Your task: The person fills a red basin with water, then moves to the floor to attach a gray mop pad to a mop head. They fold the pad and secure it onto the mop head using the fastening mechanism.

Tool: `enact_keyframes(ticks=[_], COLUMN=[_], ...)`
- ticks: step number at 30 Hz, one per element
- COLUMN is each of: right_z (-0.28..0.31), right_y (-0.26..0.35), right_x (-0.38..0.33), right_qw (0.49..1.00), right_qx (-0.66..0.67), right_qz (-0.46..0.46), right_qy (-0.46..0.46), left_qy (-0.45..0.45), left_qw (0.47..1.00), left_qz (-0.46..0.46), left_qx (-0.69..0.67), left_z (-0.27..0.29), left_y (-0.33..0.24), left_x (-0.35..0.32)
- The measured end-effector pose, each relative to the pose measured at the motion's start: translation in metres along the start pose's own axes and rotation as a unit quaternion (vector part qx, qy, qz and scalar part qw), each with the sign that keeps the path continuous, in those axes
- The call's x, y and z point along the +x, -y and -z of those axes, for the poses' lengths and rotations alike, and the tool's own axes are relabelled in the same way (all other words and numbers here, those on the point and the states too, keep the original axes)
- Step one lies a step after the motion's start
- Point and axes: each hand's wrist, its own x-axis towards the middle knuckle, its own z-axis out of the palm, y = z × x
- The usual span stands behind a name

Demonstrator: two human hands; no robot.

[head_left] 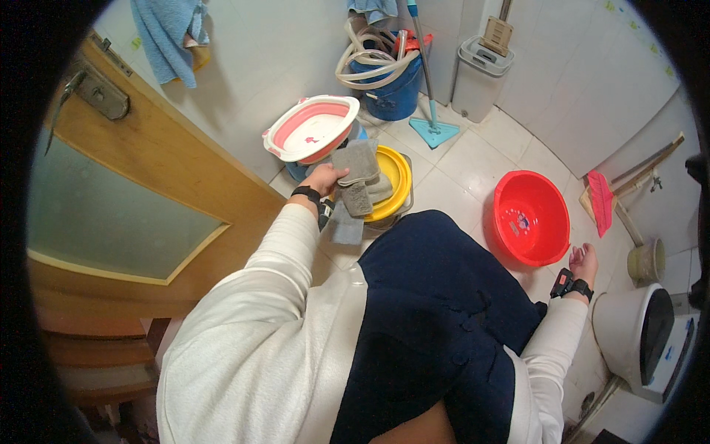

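My left hand (325, 179) is closed on a grey cloth (357, 163), its thumb lying over the edge. More grey cloths (356, 198) hang below and beside it, over a yellow basin (403, 177). How many of them the fingers hold is hidden. Low on the right, my right hand (583, 262) is beside the rim of a red basin (503, 238), with its fingers loosely bent and nothing visible in them. The red basin stands on the tiled floor, with a small printed picture on its bottom.
Behind my left hand sits a white and pink folding basin (347, 111). Further back are a blue bucket (392, 102) with hoses, a blue triangular mop (435, 133) and a grey bin (473, 81). A wooden door (244, 196) stands left; a white lidded bin (617, 318) stands right.
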Motion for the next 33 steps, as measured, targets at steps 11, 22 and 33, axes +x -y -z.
enact_keyframes(ticks=[11,22,33], right_z=[0.004,0.001,0.005], right_y=[0.000,-0.001,-0.002], right_x=[-0.005,-0.003,-0.001], right_qw=[1.000,1.000,1.000], right_qx=[-0.012,-0.012,-0.013], right_qz=[0.009,0.008,0.012], right_qy=[0.003,0.008,0.009], left_qy=[-0.035,-0.064,-0.130], left_qw=[0.999,0.998,0.991], left_qz=[0.017,0.007,-0.033], left_qx=[0.022,0.028,0.004], left_z=[-0.008,0.001,-0.009], left_y=[0.027,0.045,0.025], left_x=[0.005,0.022,0.006])
